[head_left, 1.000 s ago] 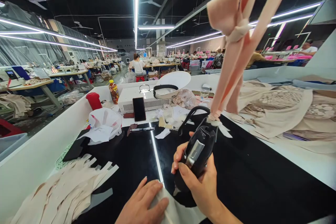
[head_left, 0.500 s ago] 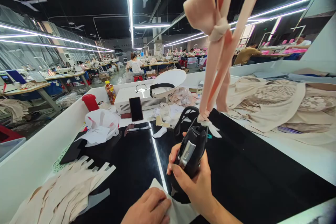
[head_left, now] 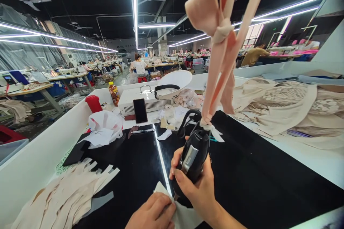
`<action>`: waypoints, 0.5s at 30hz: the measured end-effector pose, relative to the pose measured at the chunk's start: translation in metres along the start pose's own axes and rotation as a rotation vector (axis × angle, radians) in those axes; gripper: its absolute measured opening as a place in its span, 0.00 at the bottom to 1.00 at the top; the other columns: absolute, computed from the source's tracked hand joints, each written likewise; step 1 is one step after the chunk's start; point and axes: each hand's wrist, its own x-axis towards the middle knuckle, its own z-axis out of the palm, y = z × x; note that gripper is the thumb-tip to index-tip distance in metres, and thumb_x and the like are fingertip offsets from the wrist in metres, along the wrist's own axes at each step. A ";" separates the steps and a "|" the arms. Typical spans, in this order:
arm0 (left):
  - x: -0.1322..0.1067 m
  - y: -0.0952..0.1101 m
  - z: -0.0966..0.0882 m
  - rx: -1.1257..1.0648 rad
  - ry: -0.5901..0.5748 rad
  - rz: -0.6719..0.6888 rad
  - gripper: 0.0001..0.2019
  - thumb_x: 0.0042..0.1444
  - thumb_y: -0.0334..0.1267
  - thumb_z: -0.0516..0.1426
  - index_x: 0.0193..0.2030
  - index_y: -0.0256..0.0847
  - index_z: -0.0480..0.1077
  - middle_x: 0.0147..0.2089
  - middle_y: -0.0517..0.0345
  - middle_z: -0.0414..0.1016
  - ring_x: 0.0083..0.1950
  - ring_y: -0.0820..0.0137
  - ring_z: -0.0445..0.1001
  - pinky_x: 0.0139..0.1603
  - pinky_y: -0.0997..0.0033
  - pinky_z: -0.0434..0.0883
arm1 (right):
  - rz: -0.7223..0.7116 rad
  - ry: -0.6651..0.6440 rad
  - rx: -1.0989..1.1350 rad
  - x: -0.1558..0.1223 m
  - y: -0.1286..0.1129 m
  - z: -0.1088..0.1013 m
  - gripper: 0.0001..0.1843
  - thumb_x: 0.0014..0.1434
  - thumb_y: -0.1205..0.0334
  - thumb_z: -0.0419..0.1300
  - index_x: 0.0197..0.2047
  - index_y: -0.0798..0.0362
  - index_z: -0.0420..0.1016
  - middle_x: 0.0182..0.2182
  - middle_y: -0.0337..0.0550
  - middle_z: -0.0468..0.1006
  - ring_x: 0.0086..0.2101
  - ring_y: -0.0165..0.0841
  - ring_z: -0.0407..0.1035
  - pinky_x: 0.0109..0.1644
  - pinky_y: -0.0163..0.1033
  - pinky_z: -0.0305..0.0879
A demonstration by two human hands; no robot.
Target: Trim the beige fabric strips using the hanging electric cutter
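My right hand [head_left: 197,188] is closed around a black hand-held cutting tool [head_left: 192,157], its tip pointing down at a pale fabric piece [head_left: 180,214] on the black work surface [head_left: 255,182]. The tool hangs from pink fabric straps [head_left: 224,53] tied in a bow overhead. My left hand [head_left: 153,213] lies on the fabric piece at the bottom edge, fingers curled and pressing it down just left of the tool's tip.
A pile of cut beige strips [head_left: 63,195] lies at the lower left. Beyond are a white plastic bag [head_left: 104,128], a pen [head_left: 142,131], a phone [head_left: 140,111] leaning on a white box [head_left: 129,102], a red cup [head_left: 93,103] and a bottle [head_left: 114,93]. Beige lace fabric [head_left: 282,107] covers the right. Other workers sit far behind.
The view shifted slightly right to left. My left hand slid back toward me and curled on the fabric, whose corner now shows. The tool stayed in my right hand, lowered a little.
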 end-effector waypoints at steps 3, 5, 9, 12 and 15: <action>-0.002 0.001 0.000 -0.042 -0.013 -0.026 0.15 0.74 0.31 0.44 0.49 0.32 0.72 0.42 0.55 0.74 0.44 0.71 0.77 0.48 0.75 0.77 | -0.004 0.003 0.002 -0.001 0.000 0.001 0.34 0.53 0.45 0.65 0.46 0.52 0.45 0.31 0.29 0.70 0.25 0.15 0.69 0.32 0.22 0.73; -0.003 0.003 0.000 -0.099 -0.018 -0.059 0.12 0.70 0.27 0.47 0.48 0.33 0.72 0.43 0.53 0.73 0.44 0.69 0.76 0.48 0.73 0.78 | 0.004 -0.001 -0.016 -0.001 0.002 0.001 0.33 0.54 0.46 0.64 0.46 0.52 0.45 0.31 0.30 0.70 0.26 0.15 0.69 0.32 0.22 0.73; -0.004 0.006 -0.001 -0.165 -0.023 -0.105 0.13 0.61 0.21 0.50 0.47 0.33 0.73 0.44 0.50 0.73 0.43 0.67 0.76 0.45 0.72 0.79 | 0.032 -0.009 -0.064 0.000 0.002 -0.001 0.31 0.55 0.44 0.61 0.47 0.52 0.45 0.31 0.31 0.68 0.26 0.14 0.68 0.33 0.22 0.72; -0.002 0.005 -0.003 -0.165 -0.007 -0.101 0.13 0.64 0.23 0.50 0.48 0.35 0.73 0.43 0.50 0.73 0.43 0.67 0.76 0.44 0.71 0.79 | 0.017 0.009 -0.036 -0.001 0.001 -0.003 0.33 0.54 0.44 0.62 0.47 0.52 0.46 0.31 0.30 0.68 0.25 0.15 0.68 0.31 0.24 0.73; -0.002 0.005 -0.004 -0.172 0.014 -0.096 0.12 0.66 0.24 0.50 0.48 0.35 0.73 0.42 0.50 0.73 0.42 0.67 0.76 0.43 0.71 0.79 | -0.030 0.019 -0.019 -0.003 0.001 -0.006 0.32 0.55 0.47 0.63 0.48 0.51 0.46 0.31 0.30 0.68 0.26 0.15 0.68 0.28 0.25 0.73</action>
